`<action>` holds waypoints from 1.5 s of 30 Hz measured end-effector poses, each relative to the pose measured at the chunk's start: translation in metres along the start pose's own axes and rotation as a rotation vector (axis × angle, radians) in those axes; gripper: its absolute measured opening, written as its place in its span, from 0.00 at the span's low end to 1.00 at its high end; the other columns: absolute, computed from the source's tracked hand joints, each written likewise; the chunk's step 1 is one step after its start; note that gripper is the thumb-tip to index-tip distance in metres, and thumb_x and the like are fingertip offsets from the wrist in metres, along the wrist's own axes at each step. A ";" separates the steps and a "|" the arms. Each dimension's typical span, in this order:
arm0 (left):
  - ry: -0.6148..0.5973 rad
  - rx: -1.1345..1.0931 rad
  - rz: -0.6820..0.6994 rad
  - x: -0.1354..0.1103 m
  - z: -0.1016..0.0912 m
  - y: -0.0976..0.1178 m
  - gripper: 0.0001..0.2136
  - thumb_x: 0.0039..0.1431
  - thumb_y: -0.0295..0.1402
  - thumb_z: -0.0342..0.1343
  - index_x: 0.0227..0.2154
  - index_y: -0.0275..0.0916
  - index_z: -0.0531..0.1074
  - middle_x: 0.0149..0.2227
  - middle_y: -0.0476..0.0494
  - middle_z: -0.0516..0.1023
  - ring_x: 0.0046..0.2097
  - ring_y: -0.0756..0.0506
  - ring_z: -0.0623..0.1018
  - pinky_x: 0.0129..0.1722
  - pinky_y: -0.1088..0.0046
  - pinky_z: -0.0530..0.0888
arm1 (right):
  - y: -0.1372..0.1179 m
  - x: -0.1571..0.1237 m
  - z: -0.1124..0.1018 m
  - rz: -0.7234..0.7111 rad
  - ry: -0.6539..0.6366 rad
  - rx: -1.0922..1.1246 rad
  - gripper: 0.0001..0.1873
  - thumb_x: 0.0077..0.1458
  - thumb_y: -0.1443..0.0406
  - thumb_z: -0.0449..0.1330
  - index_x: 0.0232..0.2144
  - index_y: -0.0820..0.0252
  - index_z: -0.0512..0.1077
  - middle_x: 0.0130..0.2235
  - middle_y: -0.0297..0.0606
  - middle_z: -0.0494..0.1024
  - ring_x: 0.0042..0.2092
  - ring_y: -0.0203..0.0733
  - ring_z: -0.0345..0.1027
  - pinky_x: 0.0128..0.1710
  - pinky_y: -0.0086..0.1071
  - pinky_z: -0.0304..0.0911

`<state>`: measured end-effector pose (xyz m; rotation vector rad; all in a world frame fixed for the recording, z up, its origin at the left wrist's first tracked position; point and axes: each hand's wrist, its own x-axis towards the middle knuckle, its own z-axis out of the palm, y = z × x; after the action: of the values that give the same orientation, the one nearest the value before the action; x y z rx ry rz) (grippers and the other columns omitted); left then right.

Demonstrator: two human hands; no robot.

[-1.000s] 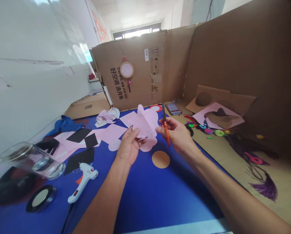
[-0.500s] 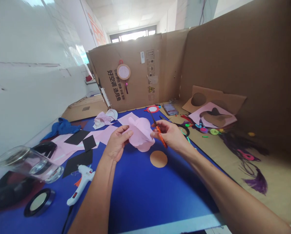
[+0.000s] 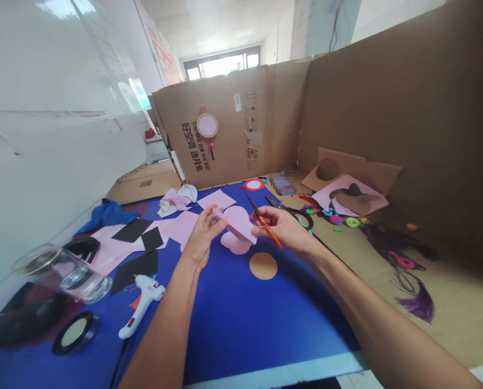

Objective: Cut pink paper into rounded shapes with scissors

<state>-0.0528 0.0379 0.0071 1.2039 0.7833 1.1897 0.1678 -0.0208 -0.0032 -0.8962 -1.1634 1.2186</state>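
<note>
Between my hands is a pink paper (image 3: 236, 219) cut with wavy, rounded edges, with one part folded over. My left hand (image 3: 205, 235) pinches its left side between thumb and fingers. My right hand (image 3: 280, 227) pinches the right edge of the same paper. Also in the right hand is a slim orange-handled tool (image 3: 270, 232) with a long dark tip pointing away from me; its exact kind cannot be made out. Below the paper, a round tan cardboard disc (image 3: 263, 266) lies flat on the blue table mat (image 3: 241, 319).
A white glue gun (image 3: 142, 305), a glass jar (image 3: 67, 273) and a tape roll (image 3: 74, 333) are at left, with pink sheets and black pieces (image 3: 133, 230) behind. Black-handled scissors (image 3: 302, 217), a phone (image 3: 282, 185) and purple tassels (image 3: 420, 302) lie right. Cardboard walls (image 3: 221, 140) surround the back.
The paper has been turned, so a folded flap now shows across its middle. My left hand has shifted slightly right and in the view. The orange-handled tool stays in my right hand.
</note>
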 end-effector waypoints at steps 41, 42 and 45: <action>0.142 -0.112 -0.050 -0.007 -0.010 -0.013 0.17 0.43 0.32 0.76 0.39 0.36 0.84 0.40 0.40 0.88 0.42 0.41 0.85 0.49 0.64 0.79 | -0.009 -0.023 0.017 0.271 -0.223 -0.045 0.25 0.60 0.43 0.68 0.43 0.57 0.79 0.34 0.38 0.81 0.27 0.37 0.69 0.26 0.29 0.63; 0.150 -0.124 -0.038 -0.007 -0.011 -0.012 0.17 0.44 0.32 0.76 0.40 0.36 0.84 0.40 0.41 0.88 0.42 0.41 0.85 0.49 0.63 0.78 | -0.008 -0.024 0.018 0.311 -0.249 -0.028 0.25 0.60 0.43 0.69 0.42 0.57 0.79 0.33 0.37 0.81 0.26 0.36 0.69 0.26 0.29 0.63; 0.186 -0.164 -0.007 -0.007 -0.012 -0.010 0.19 0.44 0.31 0.76 0.43 0.37 0.84 0.40 0.41 0.88 0.43 0.40 0.85 0.51 0.63 0.78 | -0.004 -0.025 0.021 0.347 -0.245 -0.019 0.25 0.59 0.43 0.70 0.40 0.58 0.78 0.30 0.36 0.79 0.24 0.34 0.68 0.23 0.27 0.62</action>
<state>-0.0635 0.0352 -0.0060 0.9651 0.8095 1.3473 0.1494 -0.0479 0.0003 -1.0126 -1.2468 1.6370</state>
